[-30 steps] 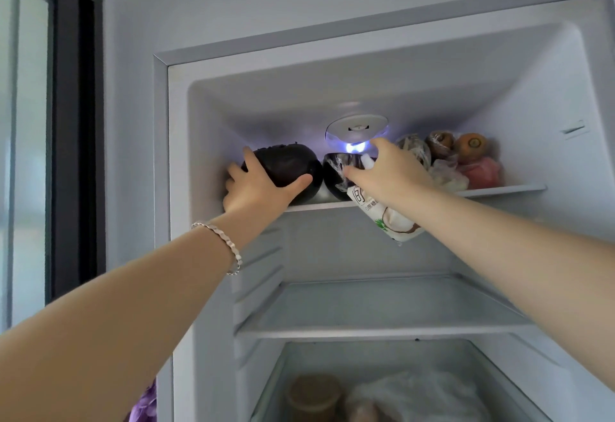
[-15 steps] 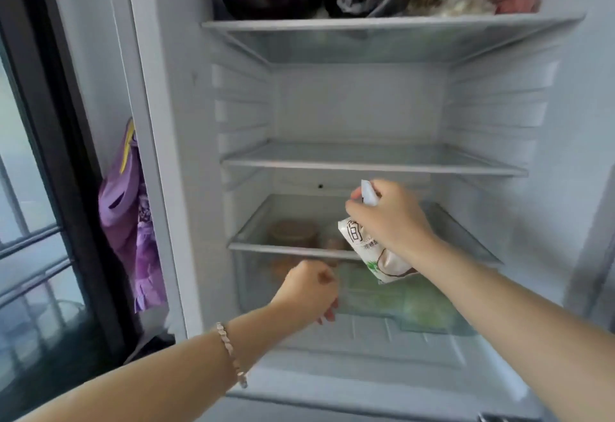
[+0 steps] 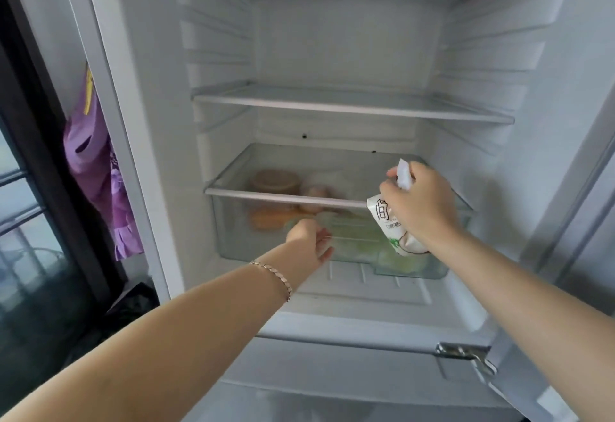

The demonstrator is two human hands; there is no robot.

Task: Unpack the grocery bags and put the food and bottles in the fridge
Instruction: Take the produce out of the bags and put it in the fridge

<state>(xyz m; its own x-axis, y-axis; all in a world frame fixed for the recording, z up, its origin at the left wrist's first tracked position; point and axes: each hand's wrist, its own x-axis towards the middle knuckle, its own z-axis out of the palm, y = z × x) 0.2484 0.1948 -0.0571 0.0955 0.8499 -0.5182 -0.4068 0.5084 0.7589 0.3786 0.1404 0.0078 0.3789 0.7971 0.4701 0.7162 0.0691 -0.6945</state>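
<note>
While the fridge point(image 3: 332, 38) stands open, the pouch point(image 3: 387, 222) has not yet been put away. It is pinched by its folded top in the right hand point(image 3: 422, 208), whose fingers are curled round it. It hangs with its long axis close to upright, printed bottom lowest. It is seen in front of the right half of the clear drawer point(image 3: 233, 222), across the rim of the glass shelf point(image 3: 286, 196) that covers the drawer.

The left hand point(image 3: 309, 242) is stretched toward the drawer's front near its middle, fingers loosely bent and nothing held. Whether the front is touched cannot be told. A tub point(image 3: 274, 182) is made out through the glass, and green leaves low in the drawer.

The drawer is judged the likely place for the pouch. Its front lies just ahead of the left hand, the nearer of the two, so the pull would probably fall to that hand. The pouch would need to be kept up and to the right until the drawer has been drawn out beneath it, and only then lowered in.
</note>
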